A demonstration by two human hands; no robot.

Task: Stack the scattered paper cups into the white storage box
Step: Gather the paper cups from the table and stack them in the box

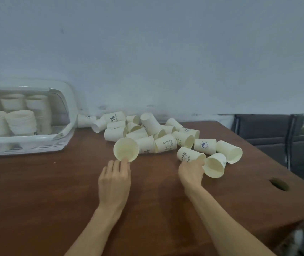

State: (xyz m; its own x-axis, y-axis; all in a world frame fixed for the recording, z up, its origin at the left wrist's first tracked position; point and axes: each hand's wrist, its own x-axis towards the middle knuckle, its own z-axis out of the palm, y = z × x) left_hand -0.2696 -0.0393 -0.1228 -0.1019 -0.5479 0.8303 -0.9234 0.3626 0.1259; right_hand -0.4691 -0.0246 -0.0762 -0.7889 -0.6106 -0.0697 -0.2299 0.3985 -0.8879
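At the far left of the table (36, 182) stands the white box (62, 139), its clear lid (64, 97) raised, with four stacks (20, 121) of cups inside. The left hand (114, 179) lies flat, fingers straight and together, tips touching the rim of a cup (126, 149) lying mouth toward the camera. Behind it, the heap (151, 133) of loose cups sprawls on its sides. The right hand (192, 171) curls its fingers round another cup (214, 166).

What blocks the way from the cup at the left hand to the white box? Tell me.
Nothing visible does. Bare table lies between the cup at the left hand and the white storage box, whose clear lid is raised.
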